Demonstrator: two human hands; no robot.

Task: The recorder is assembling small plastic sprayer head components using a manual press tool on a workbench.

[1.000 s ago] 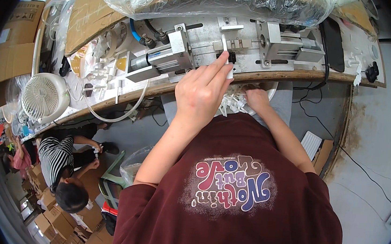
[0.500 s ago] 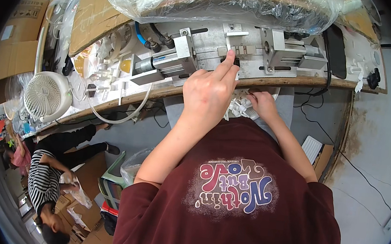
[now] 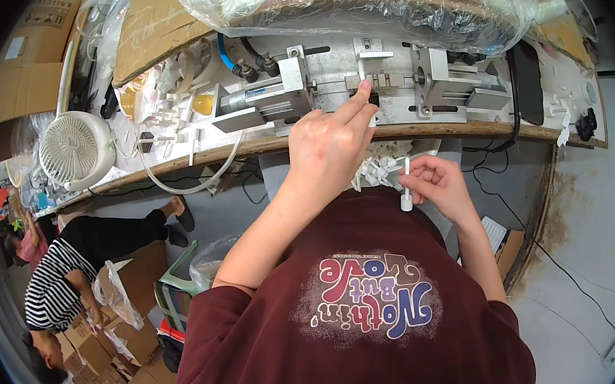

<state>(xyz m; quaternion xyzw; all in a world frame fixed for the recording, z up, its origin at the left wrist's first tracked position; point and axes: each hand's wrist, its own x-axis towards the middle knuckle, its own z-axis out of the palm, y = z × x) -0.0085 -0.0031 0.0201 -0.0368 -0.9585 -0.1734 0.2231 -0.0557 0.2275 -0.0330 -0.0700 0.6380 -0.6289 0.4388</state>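
Note:
My left hand (image 3: 327, 146) reaches over the bench edge with its index finger stretched out. That fingertip touches, or lies right at, the lower end of a white plastic stem (image 3: 361, 67) in the metal fixture (image 3: 383, 79). The other left fingers are partly bent and my left thumb is hidden. In front of my shirt, my right hand (image 3: 438, 184) pinches a small white plastic piece (image 3: 406, 200), a thin stem with a wider round end pointing down. Beside it lies a heap of similar white pieces (image 3: 377, 165), partly covered by my left hand.
Metal cylinder units stand left (image 3: 265, 95) and right (image 3: 462, 81) of the fixture. A white fan (image 3: 76, 151) is at the bench's left end. Clear plastic sheeting (image 3: 325, 5) covers the back. At the lower left, a person in a striped top (image 3: 58, 283) bends by cardboard boxes.
My right hand has come out of the heap toward me, now with a white piece in its fingers. My left hand has stayed nearly still. The person in stripes has shifted.

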